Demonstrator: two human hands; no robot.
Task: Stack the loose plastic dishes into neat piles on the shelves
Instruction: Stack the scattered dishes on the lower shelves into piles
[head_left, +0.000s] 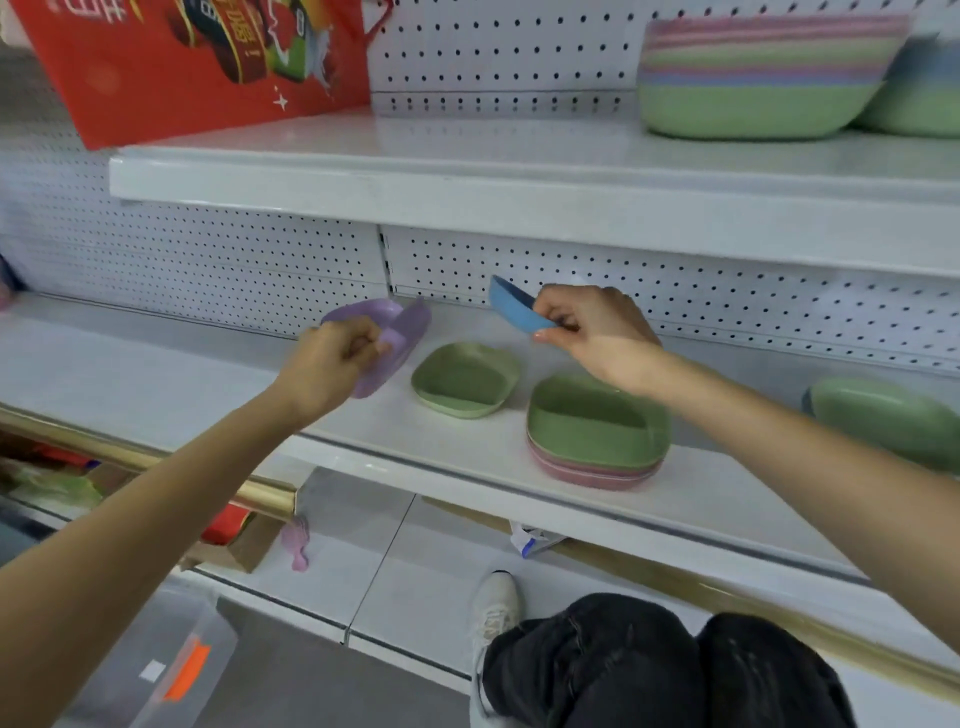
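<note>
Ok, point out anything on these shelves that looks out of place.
One green dish lies alone on the middle shelf, beside the pile rather than on it. A small pink thing lies loose on the shelf below.

Bare forearms, dark jeans (623, 670), one white sneaker (496, 605).

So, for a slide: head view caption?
Left hand grips a purple dish, right hand a blue dish, above a shelf.
</note>
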